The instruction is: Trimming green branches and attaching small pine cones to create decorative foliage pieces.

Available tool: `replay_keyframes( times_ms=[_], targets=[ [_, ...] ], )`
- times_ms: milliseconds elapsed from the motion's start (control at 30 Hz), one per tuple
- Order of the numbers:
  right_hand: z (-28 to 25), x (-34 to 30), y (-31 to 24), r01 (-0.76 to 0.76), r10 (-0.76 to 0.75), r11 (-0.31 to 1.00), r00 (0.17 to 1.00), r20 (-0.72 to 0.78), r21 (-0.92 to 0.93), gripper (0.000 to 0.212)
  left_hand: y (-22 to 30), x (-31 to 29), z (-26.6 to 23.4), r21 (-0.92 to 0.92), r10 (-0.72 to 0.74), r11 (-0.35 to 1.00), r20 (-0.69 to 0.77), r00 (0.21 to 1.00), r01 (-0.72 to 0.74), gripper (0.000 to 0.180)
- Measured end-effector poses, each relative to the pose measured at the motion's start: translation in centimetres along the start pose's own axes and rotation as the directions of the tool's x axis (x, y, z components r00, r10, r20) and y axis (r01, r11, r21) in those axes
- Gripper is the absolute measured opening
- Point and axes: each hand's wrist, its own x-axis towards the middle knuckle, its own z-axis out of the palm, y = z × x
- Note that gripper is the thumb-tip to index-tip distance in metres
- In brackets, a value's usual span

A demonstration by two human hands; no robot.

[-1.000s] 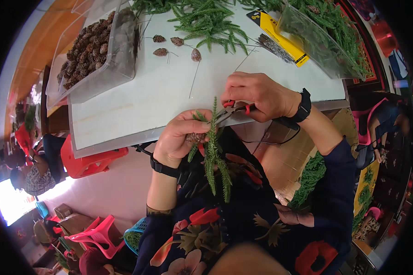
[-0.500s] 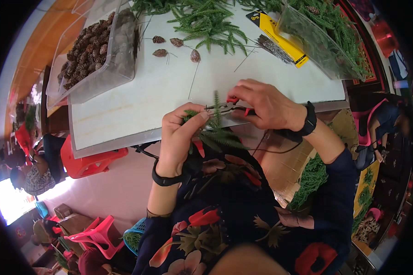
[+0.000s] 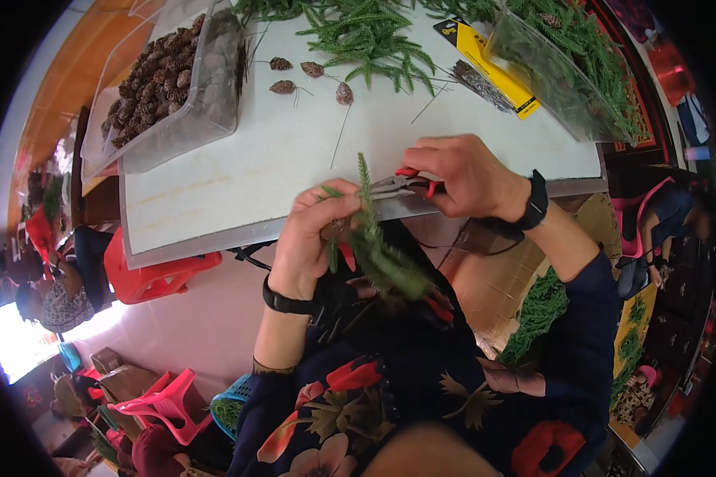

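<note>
My left hand (image 3: 314,226) pinches a green needle sprig (image 3: 374,246) in front of my body. One tip stands upright and the bushier part hangs down, a little smeared. A small brown patch shows under the left fingers, too hidden to name. My right hand (image 3: 473,175) is wrapped round red-handled pliers (image 3: 388,189). Their metal jaws reach left to the sprig beside my left fingertips. Whether the jaws grip a wire there is not clear.
On the white table (image 3: 239,191) lie several wired pine cones (image 3: 344,94), green sprigs (image 3: 366,40), thin wires (image 3: 481,86) and a yellow package (image 3: 497,67). A clear bin of cones (image 3: 215,103) stands left, a bin of greenery (image 3: 533,71) right. A red stool (image 3: 159,274) is at lower left.
The sprig has tilted, its tip shifting left and its bushy part swinging. The pliers have turned slightly, and my right hand has moved a little to the right.
</note>
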Motion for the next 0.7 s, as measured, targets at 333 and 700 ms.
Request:
replay_keyframes(
  times_ms=[333, 700],
  targets=[
    [0.7, -0.8, 0.6, -0.04, 0.049, 0.995, 0.995, -0.09, 0.092, 0.025, -0.2, -0.1, 0.3, 0.226, 0.202, 0.961, -0.17, 0.964, -0.162, 0.009],
    [0.3, 0.8, 2.1, 0.229, -0.237, 0.971, 0.959, -0.156, -0.07, 0.032, -0.6, 0.1, -1.1, -0.116, -0.142, 0.982, 0.079, 0.987, 0.151, 0.009]
  ],
)
